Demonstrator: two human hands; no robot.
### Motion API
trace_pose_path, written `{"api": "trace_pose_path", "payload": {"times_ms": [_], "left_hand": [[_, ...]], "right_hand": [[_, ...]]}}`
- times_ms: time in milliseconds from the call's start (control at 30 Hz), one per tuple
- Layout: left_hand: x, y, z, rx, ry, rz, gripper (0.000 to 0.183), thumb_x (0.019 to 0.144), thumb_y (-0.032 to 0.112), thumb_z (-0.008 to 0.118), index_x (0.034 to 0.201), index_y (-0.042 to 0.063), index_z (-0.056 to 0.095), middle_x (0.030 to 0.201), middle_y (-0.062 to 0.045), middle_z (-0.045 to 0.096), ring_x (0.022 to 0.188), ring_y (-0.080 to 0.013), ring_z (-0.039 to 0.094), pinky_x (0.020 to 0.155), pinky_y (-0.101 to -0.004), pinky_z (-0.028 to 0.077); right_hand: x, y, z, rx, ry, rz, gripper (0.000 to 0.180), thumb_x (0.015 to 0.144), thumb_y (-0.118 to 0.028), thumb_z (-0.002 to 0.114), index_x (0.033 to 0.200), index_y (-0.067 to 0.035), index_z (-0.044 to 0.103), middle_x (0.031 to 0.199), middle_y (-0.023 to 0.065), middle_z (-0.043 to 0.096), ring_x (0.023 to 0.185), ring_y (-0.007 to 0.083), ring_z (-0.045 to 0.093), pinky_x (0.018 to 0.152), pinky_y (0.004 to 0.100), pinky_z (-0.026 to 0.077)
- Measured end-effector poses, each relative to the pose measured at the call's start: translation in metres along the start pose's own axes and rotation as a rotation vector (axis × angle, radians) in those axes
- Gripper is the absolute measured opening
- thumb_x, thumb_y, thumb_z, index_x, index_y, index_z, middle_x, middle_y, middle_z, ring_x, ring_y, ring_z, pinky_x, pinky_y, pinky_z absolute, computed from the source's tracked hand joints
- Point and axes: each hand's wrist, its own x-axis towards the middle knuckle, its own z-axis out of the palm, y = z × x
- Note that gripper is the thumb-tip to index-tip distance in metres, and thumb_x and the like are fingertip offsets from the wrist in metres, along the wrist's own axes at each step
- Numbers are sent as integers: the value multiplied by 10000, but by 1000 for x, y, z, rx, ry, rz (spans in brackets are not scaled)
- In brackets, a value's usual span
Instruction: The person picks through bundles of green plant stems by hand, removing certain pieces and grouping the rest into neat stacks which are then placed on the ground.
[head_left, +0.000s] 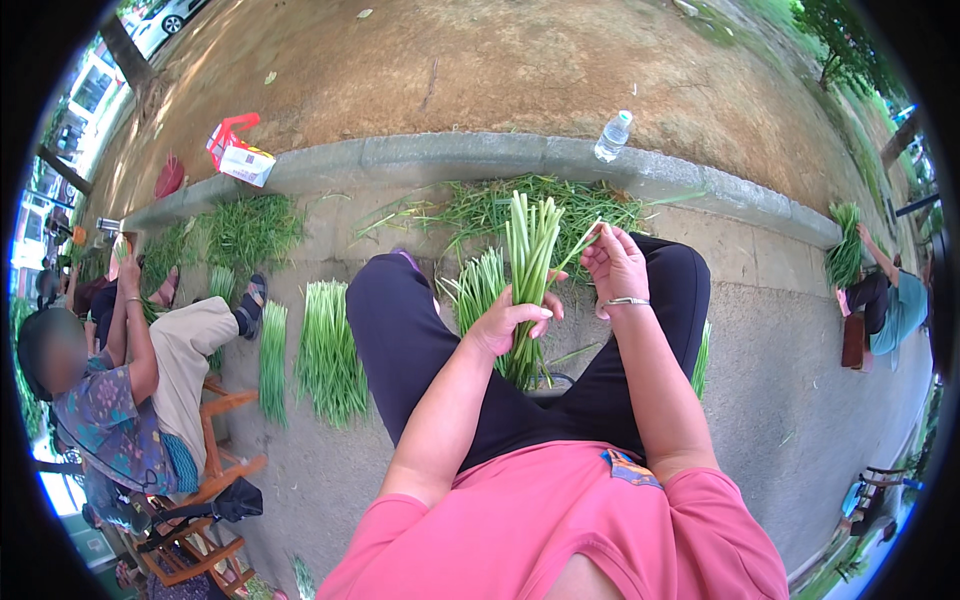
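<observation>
My left hand (517, 319) grips a bunch of long green stalks (531, 262), which look like garlic scapes or chives, upright between my knees. Pinched in the fingers of my right hand (616, 262) is a single stalk (579, 246), just right of the bunch; its lower end meets the bunch near my left fingers. Another heap of cut stalks (480, 292) stands behind my left hand, partly hidden by it. Beyond my knees a loose pile of green trimmings (540, 206) lies against the kerb.
Bundles of stalks (330, 352) lie on the pavement to my left. A seated person (112, 405) works there on a wooden chair (217, 480). A water bottle (613, 136) and a box in a red-handled bag (244, 161) rest by the kerb (450, 157). Another person (896, 300) sits far right.
</observation>
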Motion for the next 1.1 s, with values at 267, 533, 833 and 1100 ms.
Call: {"api": "trace_pose_path", "payload": {"times_ms": [267,533,833,1100], "left_hand": [[3,-6,-6,11,65,94,342,732,97,579,1049,-1,493,746,-89,566,498,-111,459,537,-243,381],[3,-6,-3,60,89,67,339,728,91,582,1041,-3,495,698,-63,526,498,-110,453,488,-220,366],[2,-7,1,86,70,16,385,734,71,559,1100,-15,477,701,-80,540,500,-113,461,497,-225,375],[6,-9,1,100,170,-4,458,741,43,544,1192,7,471,840,-129,613,532,-101,498,496,-204,412]], "right_hand": [[-6,11,-10,37,31,240,93,851,-141,574,878,-53,573,769,65,622,641,141,596,570,268,514],[-14,21,-25,-292,-91,357,173,837,-212,597,887,-47,579,775,27,610,617,75,549,531,217,439],[-11,13,-6,-453,-240,81,123,835,-182,599,852,-62,619,828,-43,606,666,5,467,569,170,360],[-5,-12,-6,-561,-122,-123,125,809,-94,635,712,-25,594,738,-13,599,630,24,490,569,175,378]]}}
